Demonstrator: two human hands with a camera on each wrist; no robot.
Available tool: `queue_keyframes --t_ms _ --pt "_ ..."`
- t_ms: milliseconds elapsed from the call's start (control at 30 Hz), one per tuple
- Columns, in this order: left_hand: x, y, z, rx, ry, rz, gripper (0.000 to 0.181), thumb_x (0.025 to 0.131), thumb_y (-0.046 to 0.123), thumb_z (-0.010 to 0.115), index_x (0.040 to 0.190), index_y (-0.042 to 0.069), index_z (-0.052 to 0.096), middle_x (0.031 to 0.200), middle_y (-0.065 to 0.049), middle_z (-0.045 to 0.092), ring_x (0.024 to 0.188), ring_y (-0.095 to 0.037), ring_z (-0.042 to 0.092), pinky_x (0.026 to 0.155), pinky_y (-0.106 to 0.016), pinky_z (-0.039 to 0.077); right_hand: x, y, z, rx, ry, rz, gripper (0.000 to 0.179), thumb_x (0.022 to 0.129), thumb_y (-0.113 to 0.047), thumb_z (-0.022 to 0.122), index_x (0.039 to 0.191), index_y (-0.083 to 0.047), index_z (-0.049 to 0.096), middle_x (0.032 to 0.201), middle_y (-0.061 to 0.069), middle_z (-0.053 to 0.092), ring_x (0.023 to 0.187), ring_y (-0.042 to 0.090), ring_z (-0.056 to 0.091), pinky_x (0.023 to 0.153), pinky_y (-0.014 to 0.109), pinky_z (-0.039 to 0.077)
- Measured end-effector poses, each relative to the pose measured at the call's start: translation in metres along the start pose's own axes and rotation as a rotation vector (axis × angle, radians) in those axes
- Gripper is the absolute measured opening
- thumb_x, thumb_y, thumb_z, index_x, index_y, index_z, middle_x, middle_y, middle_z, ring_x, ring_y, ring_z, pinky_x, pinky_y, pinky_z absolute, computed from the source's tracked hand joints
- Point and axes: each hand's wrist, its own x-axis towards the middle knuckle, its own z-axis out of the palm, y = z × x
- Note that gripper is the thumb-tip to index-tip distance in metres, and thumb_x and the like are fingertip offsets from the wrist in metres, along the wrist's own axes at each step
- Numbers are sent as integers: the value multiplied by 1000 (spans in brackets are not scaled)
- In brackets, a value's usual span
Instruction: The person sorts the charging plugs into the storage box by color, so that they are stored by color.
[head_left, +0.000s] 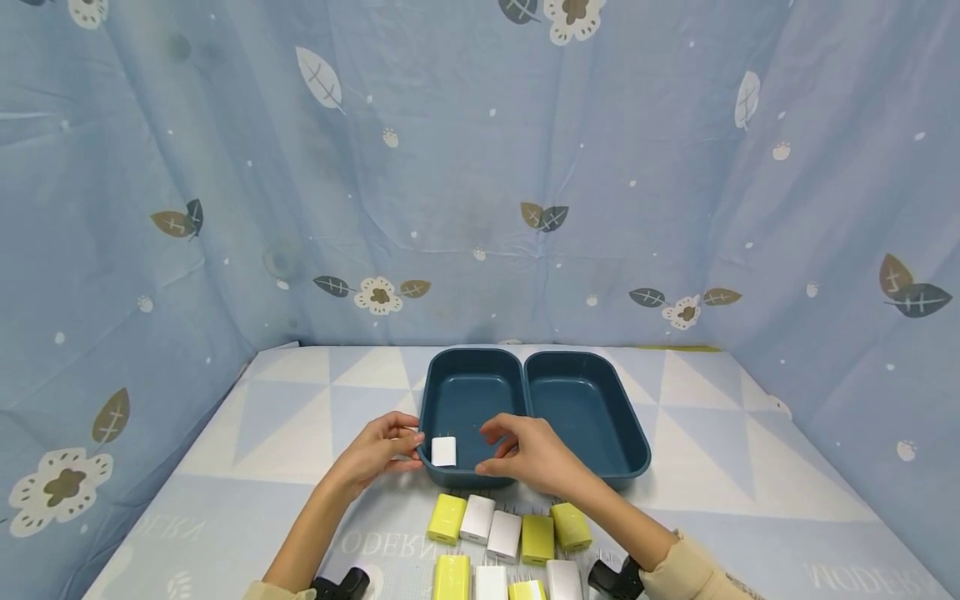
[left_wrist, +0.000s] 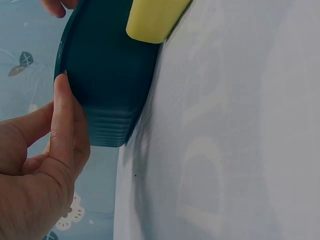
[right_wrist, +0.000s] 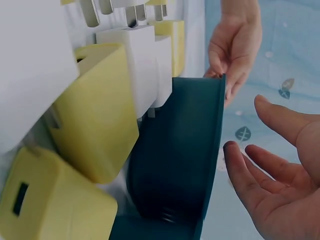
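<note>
Pinching a smooth, rounded teal tray (head_left: pixel 467 402): left hand (head_left: pixel 384 450); right hand (head_left: pixel 531 452) hovers, loosely spread.

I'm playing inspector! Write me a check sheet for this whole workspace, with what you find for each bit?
Surface: triangle-patterned tablecloth.
Job's things: dark-blue left tray and right tray, side by side; one white charger in the left tray; yellow chargers and more white chargers in front.
Clutter: greenish strip at the back edge, unclear what.
Left grip: bare hand, holding the left tray's rim.
Right grip: bare hand, partly above the left tray, holding nothing.
Cables: nothing seen.
Surroundings: blue flower-and-leaf curtain.
</note>
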Motion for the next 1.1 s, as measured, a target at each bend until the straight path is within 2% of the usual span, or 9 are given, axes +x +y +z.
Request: queue_keyframes --t_ms 267,533,767,1100 --pt "0 0 1 -2 3 -2 42 91 6 58 122 -14 37 90 -14 54 75 -19 59 72 -36 57 -20 0 -13 -7 0 2 46 77 -35 75 116 -17 60 101 -4 62 80 6 60 70 20 53" --pt "0 0 0 -8 -3 2 41 91 5 57 121 -14 37 88 -12 55 74 -18 59 71 -35 57 -42 6 -27 -10 0 -3 45 78 -36 74 114 -15 60 96 -2 61 79 8 59 68 22 53" --pt "0 0 1 -4 8 -9 39 91 4 57 121 -13 38 88 -12 54 73 -18 59 71 -36 57 -60 11 -34 -14 9 37 44 76 -35 76 112 -17 61 93 -8 59 79 6 59 69 21 54" --pt "-1 2 2 0 1 -8 41 92 6 57 121 -13 38 88 -11 55 74 -18 59 71 -35 57 -83 18 -41 -14 -22 33 41 76 -37 75 110 -17 60 91 -5 59 77 6 58 68 23 54"
